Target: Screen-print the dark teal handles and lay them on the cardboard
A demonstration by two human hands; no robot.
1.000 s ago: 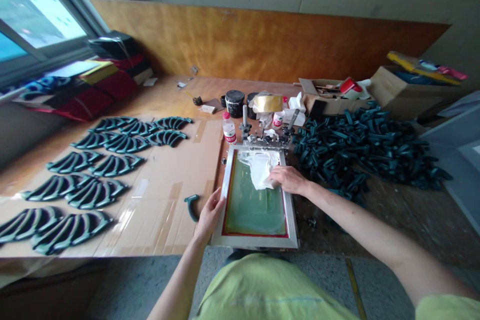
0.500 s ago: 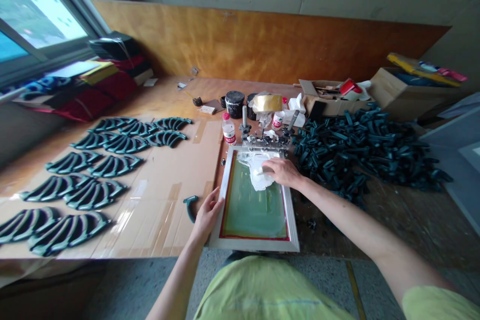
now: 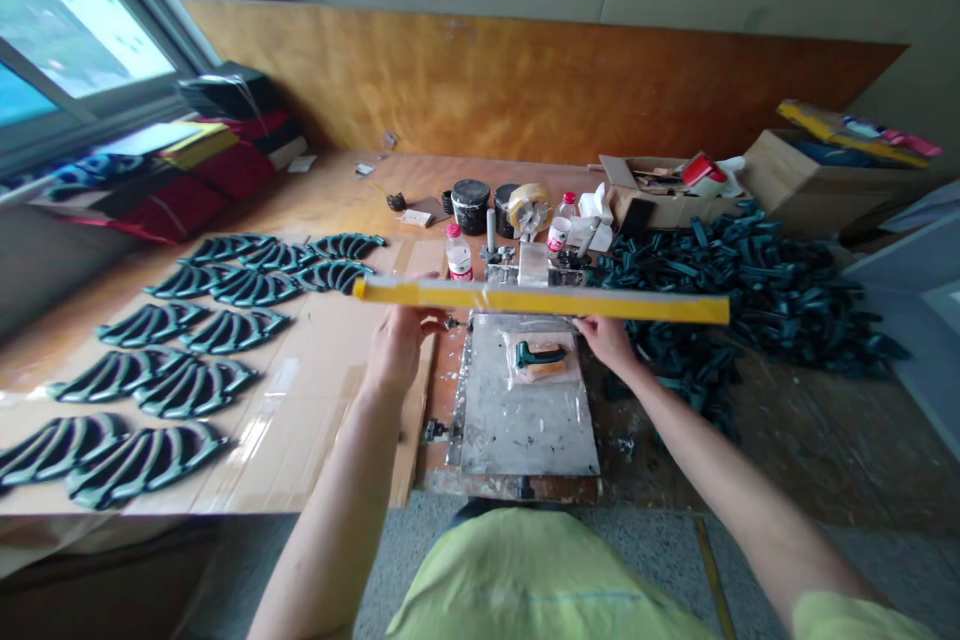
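Note:
The screen frame point(image 3: 540, 300) is tilted up on its hinge, so I see it edge-on as a long yellow-taped bar. My left hand point(image 3: 397, 340) grips its left part with the fingers wrapped round the edge. My right hand point(image 3: 611, 345) is curled against its underside further right. Beneath the frame lies a bare metal plate point(image 3: 525, 420). A dark green curved part point(image 3: 538, 354) sits on an orange jig under clear film at the plate's far end.
Dark green curved parts point(image 3: 195, 330) lie in rows on cardboard sheeting point(image 3: 330, 370) to the left. A big heap of the same parts point(image 3: 750, 280) lies to the right. Behind the plate stand a bottle point(image 3: 458, 260), black jars point(image 3: 470, 205), a tape roll point(image 3: 527, 205) and cardboard boxes point(image 3: 652, 190).
The screen frame lay flat while my right hand wiped it with a white cloth. Now both hands have swung it upward, uncovering the plate and the green part. The cloth is out of sight.

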